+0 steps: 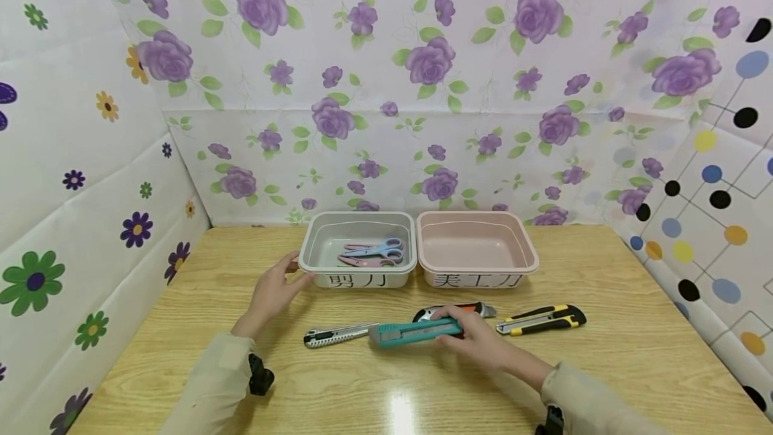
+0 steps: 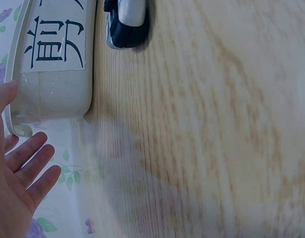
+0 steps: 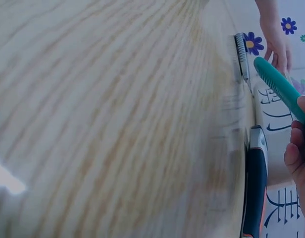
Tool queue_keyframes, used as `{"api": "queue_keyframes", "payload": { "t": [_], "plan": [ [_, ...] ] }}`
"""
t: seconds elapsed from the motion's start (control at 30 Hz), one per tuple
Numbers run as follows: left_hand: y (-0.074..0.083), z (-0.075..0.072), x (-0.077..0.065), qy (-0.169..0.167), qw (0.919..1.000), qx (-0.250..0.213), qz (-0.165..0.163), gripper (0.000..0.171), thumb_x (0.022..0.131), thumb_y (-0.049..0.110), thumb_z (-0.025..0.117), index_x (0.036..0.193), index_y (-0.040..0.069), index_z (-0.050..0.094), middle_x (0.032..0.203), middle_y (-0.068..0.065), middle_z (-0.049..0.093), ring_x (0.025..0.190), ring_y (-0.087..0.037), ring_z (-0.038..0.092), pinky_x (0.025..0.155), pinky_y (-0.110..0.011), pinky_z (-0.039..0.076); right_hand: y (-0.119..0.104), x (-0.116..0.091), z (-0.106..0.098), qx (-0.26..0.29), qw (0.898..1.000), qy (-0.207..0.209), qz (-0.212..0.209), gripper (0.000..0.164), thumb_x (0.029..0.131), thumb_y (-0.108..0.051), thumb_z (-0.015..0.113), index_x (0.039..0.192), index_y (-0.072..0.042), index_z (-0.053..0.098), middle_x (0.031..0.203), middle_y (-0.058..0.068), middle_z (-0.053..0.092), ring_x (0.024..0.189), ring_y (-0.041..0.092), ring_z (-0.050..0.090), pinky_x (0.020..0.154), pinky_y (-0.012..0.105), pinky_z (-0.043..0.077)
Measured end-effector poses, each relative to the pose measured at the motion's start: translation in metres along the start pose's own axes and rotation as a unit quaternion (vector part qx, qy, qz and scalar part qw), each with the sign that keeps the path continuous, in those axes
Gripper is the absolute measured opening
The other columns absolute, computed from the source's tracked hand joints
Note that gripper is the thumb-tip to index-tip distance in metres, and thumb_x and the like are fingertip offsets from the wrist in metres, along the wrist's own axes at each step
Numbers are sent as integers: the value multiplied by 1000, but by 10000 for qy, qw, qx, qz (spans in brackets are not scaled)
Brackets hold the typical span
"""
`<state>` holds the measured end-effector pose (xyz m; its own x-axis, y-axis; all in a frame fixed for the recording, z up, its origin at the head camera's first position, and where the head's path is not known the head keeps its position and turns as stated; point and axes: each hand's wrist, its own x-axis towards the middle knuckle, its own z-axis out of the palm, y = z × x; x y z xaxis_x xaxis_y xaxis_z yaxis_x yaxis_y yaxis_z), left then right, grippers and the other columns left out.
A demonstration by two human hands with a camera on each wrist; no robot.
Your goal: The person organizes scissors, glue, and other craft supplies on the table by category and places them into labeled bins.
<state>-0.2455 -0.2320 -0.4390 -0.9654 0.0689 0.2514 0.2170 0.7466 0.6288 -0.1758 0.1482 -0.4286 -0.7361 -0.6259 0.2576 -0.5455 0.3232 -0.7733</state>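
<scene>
My right hand [image 1: 480, 344] grips a teal utility knife [image 1: 413, 334] by one end. The knife is held above the table and points left. Beneath and behind it lies a black, silver and orange utility knife [image 1: 483, 309], partly hidden in the head view. Over on the left, my left hand [image 1: 274, 294] is at the corner of a grey-white bin [image 1: 311, 278]. The left thumb [image 2: 6, 94] rests at the bin's rim, and the other fingers are loosely spread beside it. Blue and pink scissors [image 1: 374, 252] lie inside this bin.
A pink bin [image 1: 474, 269] with a character label stands right of the grey-white one. A silver utility knife [image 1: 338, 335] lies on the wooden table [image 1: 338, 395] to the left. Farther right is a yellow-and-black utility knife [image 1: 543, 319]. Flowered cloth [image 1: 386, 153] hangs behind.
</scene>
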Motion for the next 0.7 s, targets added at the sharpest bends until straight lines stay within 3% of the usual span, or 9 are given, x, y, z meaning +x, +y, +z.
{"api": "queue_keyframes", "payload": {
  "t": [0.37,0.57,0.7],
  "plan": [
    [2,-1,0,14,10000,60,24,64,85,43,60,132,3,43,112,-19,61,104,-36,55,85,-50,45,-2,-1,-11,159,9998,50,-82,24,86,-1,60,109,5,54,79,12,62,59,-1,45,50,18,41],
    [1,0,0,-14,10000,82,-21,65,85,45,59,133,4,42,114,-18,60,106,-37,54,84,-51,45,-3,-2,-16,86,9996,211,-177,23,85,1,60,107,5,54,76,4,60,56,-1,41,47,18,38],
    [0,0,0,-23,10000,85,-34,65,85,46,59,133,5,42,114,-18,60,105,-36,55,85,-50,45,-4,-2,-22,166,9995,206,-145,23,86,0,59,108,5,53,78,7,60,58,0,42,48,20,39]
  ]
}}
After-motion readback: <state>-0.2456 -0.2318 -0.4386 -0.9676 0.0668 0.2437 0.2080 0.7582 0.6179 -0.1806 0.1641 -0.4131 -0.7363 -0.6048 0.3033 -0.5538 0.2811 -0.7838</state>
